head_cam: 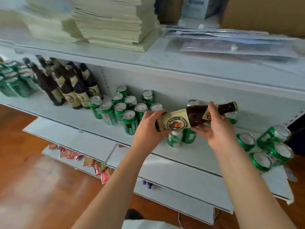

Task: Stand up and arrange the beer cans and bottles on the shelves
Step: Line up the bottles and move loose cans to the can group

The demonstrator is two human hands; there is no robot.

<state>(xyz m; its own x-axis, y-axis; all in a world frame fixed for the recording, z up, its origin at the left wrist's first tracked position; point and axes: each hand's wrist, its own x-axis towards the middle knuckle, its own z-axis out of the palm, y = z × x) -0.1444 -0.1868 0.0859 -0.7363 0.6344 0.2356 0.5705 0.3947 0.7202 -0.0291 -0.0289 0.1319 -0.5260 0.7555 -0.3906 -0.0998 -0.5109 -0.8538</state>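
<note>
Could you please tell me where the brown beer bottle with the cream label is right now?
The brown bottle lies sideways mid-air, centre-right in the head view, held between the left hand and right hand, above the green cans.

Place looked like small shop or its stockroom. Pale metal retail shelving point(165, 76) with perforated uprights held rows of green beer cans point(122, 109) and brown bottles point(66, 83); red snack packets point(99, 166) on lower shelf; paper stacks point(112, 22) and cardboard box point(264, 14) on top; wooden floor point(33, 179).

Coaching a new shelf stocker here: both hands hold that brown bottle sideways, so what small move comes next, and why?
Probably tip the brown bottle upright, cap up. The left hand grips its base and the right hand its shoulder, and it lies level above the green cans, while the standing bottles are grouped further left.
</note>
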